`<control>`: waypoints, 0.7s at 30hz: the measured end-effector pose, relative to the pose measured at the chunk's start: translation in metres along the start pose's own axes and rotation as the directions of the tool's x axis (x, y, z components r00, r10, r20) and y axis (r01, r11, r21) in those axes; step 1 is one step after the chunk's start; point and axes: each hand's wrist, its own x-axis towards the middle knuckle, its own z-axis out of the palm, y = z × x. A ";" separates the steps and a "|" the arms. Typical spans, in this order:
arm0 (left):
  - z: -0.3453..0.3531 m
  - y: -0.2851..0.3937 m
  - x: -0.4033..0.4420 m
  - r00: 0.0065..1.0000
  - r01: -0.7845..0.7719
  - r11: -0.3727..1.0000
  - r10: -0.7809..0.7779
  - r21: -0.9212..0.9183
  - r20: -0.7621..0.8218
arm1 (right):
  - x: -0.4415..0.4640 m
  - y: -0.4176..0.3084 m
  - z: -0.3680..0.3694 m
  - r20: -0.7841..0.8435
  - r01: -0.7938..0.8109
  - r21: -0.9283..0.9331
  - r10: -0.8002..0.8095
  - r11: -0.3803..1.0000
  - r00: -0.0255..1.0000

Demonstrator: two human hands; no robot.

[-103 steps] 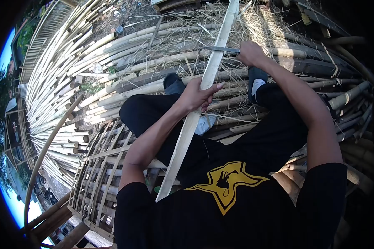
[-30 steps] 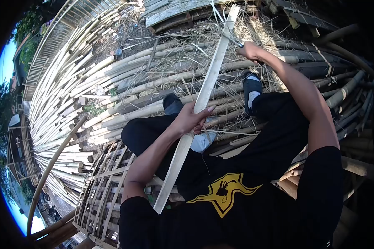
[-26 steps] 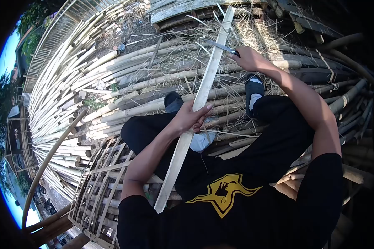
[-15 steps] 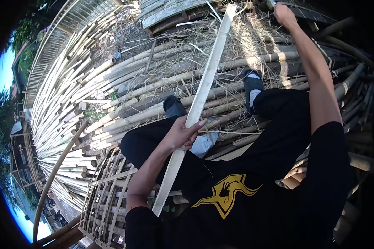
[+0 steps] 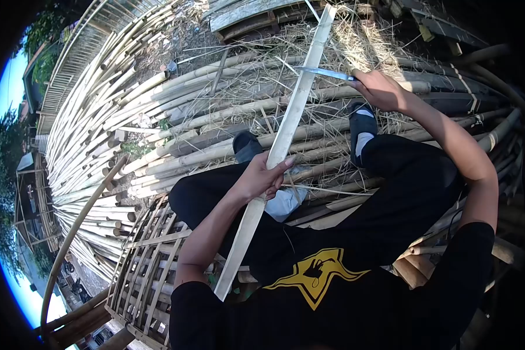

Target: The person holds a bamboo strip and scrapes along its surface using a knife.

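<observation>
A long pale bamboo strip (image 5: 290, 121) slants across the middle of the head view, its far end up near the top and its near end beside my lap. My left hand (image 5: 265, 177) is closed around it below its middle. In my right hand (image 5: 380, 90) is a knife (image 5: 326, 73) with a long bright blade, held by its handle. The blade lies across the upper part of the strip; whether it cuts into it I cannot tell. Most of the handle is hidden in my fingers.
Bamboo poles (image 5: 198, 127) lie under and around my feet, strewn with shavings (image 5: 356, 44). A large stack of poles (image 5: 87, 134) fans out at left. A slatted bamboo frame (image 5: 151, 262) stands beside my left arm. Wooden planks (image 5: 245, 18) lie at the top.
My right hand has come back toward me from the top edge, bringing the knife blade across the strip. My left hand keeps its hold in nearly the same place.
</observation>
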 end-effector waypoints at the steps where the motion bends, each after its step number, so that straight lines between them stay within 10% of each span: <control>1: 0.002 -0.002 0.001 1.000 0.001 1.000 -0.001 0.001 0.002 | 0.000 -0.013 0.012 0.045 0.064 -0.025 -0.063 0.998 0.997; 6: 0.003 -0.003 -0.001 1.000 -0.030 1.000 0.030 0.005 0.002 | 0.002 -0.038 0.044 0.031 0.237 -0.023 -0.236 0.971 0.971; 10: -0.001 -0.015 -0.002 0.995 0.031 0.999 -0.031 0.011 0.095 | 0.040 0.101 -0.008 -0.137 -0.221 -0.373 0.182 0.901 0.974; 13: 0.005 -0.014 -0.008 0.995 -0.020 0.996 0.012 0.084 0.096 | 0.028 0.124 -0.039 -0.488 -0.551 -0.132 0.430 0.824 0.760; 21: -0.003 -0.004 -0.003 0.997 -0.078 0.997 0.078 -0.014 -0.009 | 0.032 0.026 -0.010 -0.236 -0.101 -0.004 0.097 0.995 0.967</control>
